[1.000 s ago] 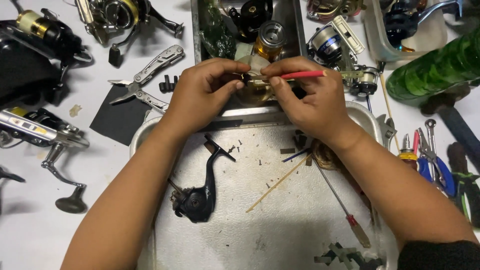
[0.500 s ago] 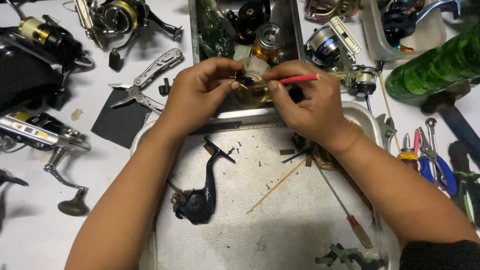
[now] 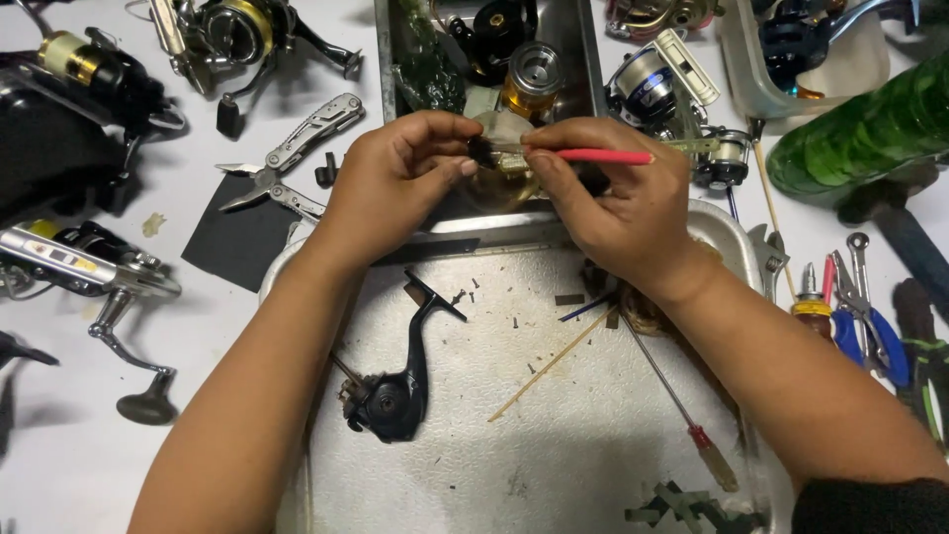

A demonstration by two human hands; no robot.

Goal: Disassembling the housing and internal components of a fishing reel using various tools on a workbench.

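White bench, cluttered with fishing reels and tools; metal tray (image 3: 633,475) at 6 o'clock. Left hand (image 3: 400,183), fingers pinched on a small brass part (image 3: 499,178) at 12 o'clock above the tray's far rim. Right hand (image 3: 618,213), fingers clamped on a red brush (image 3: 593,156), its tip touching the part. Black reel body (image 3: 395,391) and screwdriver (image 3: 682,410) lie in the tray. Risk: a loosened pinch could drop the part among the clutter.

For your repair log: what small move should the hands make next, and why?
Probably keep the left hand steady and work the red-handled tool in the right hand gently against the small dark part, since its tip already meets it above the metal tray.
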